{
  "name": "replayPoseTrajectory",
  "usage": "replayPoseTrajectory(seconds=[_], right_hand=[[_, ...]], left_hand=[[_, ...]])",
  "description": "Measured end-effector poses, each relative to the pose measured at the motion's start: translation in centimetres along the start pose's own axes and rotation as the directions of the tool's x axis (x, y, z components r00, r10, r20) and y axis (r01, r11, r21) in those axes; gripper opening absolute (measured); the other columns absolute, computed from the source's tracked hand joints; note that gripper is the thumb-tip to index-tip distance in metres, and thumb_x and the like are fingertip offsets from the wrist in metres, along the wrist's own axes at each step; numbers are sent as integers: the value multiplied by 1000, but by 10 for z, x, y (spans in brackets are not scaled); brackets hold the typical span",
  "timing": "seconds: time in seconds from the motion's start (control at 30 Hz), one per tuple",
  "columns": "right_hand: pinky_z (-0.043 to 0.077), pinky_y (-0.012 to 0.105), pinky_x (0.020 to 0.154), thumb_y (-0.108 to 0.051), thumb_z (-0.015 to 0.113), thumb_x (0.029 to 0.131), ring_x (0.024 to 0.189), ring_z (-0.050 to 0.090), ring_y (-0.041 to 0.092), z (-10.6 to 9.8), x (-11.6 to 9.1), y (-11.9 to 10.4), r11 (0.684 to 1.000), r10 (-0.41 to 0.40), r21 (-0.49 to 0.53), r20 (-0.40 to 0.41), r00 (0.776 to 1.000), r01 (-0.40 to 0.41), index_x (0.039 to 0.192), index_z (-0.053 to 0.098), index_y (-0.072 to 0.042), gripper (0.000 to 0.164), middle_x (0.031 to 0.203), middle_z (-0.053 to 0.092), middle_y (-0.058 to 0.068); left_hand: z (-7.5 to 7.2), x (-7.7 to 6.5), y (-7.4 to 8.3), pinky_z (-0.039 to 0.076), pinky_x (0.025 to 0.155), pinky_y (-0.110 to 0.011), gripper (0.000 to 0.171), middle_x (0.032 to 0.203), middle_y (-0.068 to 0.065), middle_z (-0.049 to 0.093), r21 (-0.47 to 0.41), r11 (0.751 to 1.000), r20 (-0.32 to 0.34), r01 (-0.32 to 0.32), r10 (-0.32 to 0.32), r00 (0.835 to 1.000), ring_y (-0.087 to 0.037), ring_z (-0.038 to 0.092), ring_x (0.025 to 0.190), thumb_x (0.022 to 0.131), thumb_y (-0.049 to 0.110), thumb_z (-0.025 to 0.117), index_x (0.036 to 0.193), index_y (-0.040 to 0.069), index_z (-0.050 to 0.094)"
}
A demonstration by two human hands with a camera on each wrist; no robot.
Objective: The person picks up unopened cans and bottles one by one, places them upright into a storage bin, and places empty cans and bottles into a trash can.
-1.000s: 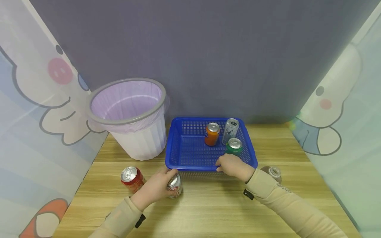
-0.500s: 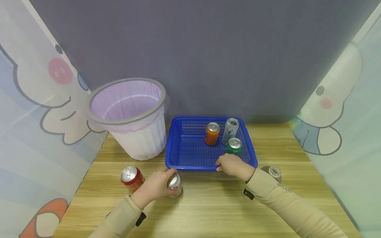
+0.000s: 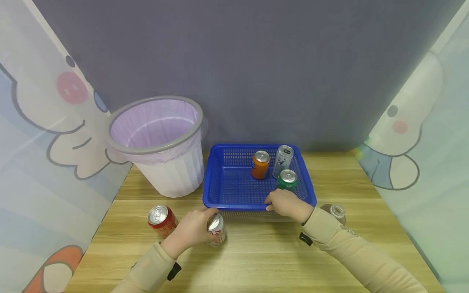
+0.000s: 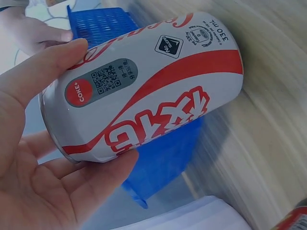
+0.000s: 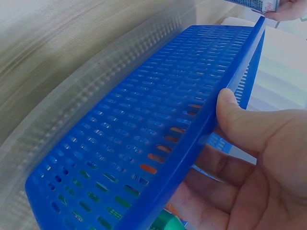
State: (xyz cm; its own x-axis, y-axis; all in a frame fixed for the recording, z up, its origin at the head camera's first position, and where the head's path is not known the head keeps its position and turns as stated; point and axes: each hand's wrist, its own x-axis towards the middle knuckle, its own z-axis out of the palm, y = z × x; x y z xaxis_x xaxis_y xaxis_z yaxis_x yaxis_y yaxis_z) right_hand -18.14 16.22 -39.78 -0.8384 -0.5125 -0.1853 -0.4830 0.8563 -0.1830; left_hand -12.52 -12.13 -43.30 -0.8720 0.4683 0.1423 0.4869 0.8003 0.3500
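Note:
In the head view my left hand point(image 3: 189, 230) grips a white Coca-Cola can point(image 3: 218, 236) with red lettering, in front of the basket's left part. The left wrist view shows thumb and fingers spread round the top end of this can point(image 4: 158, 91). My right hand point(image 3: 287, 204) holds the front rim of a blue plastic basket point(image 3: 234, 206), thumb outside and fingers inside. Standing in the basket's right half are an orange can point(image 3: 260, 167), a tall silver can point(image 3: 283, 162) and a green can point(image 3: 287, 181).
A red can point(image 3: 163, 221) stands left of my left hand, partly hidden by it. Behind it is a white bin point(image 3: 176, 175) with a purple liner. A clear-necked bottle point(image 3: 337, 213) is partly covered by my right sleeve. A grey wall rises behind the wooden table point(image 3: 256, 264).
The white can has shifted very slightly to the right in my left hand's grip. My right hand stays at the basket rim.

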Motion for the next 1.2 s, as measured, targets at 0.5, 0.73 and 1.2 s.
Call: replayPoseTrajectory(seconds=[0.5, 0.73, 1.2], right_hand=[[56, 37, 72, -18, 67, 86, 86, 69, 24, 1, 1, -1, 1000, -15, 1, -16, 1000, 15, 98, 74, -6, 19, 96, 73, 8], [56, 37, 71, -17, 67, 86, 85, 68, 24, -1, 0, -1, 1000, -3, 13, -6, 1000, 3, 98, 74, -6, 18, 95, 73, 8], [56, 41, 76, -16, 67, 86, 92, 68, 28, -1, -2, -2, 999, 22, 40, 23, 999, -23, 102, 73, -4, 21, 100, 72, 11]], left_hand=[[-38, 5, 22, 54, 69, -26, 64, 102, -1, 69, -70, 997, -48, -14, 11, 999, -13, 66, 84, 58, 30, 87, 115, 10, 63], [-56, 12, 29, 55, 74, -27, 63, 106, -2, 69, -99, 993, -127, -69, 56, 990, -15, 66, 91, 59, 27, 88, 114, 9, 64], [-63, 33, 39, 53, 66, -23, 64, 101, -3, 69, -149, 987, -220, -65, 31, 975, -12, 64, 80, 58, 26, 90, 113, 8, 64]])
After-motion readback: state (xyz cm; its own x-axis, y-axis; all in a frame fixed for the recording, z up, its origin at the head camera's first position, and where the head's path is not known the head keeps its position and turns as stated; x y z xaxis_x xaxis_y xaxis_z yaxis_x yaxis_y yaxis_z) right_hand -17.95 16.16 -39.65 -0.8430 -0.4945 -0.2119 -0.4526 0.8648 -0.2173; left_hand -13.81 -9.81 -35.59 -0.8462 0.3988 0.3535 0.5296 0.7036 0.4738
